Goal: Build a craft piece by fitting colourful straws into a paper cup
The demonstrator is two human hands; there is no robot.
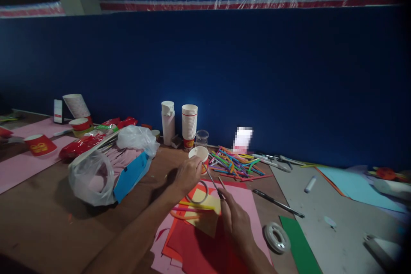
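My left hand (pixel 188 174) is closed around a small paper cup (pixel 199 154) with a white inside and a red band, holding it near the middle of the table. My right hand (pixel 236 218) grips a pair of scissors (pixel 213 182), blades pointing up towards the cup's rim. Under both hands lie pink (pixel 247 205), red (pixel 199 248) and yellow (pixel 208 200) paper sheets, with a yellow straw (pixel 195 205) across them.
A heap of coloured straws (pixel 234 162) lies behind the cup. A cup stack (pixel 189 124), white bottle (pixel 168 122), plastic bags with pink paper (pixel 96 171), pen (pixel 278 203), tape roll (pixel 277 236), green sheet (pixel 300 248) and more cups at left (pixel 40 144) surround the spot. A blue wall (pixel 289 85) backs the table.
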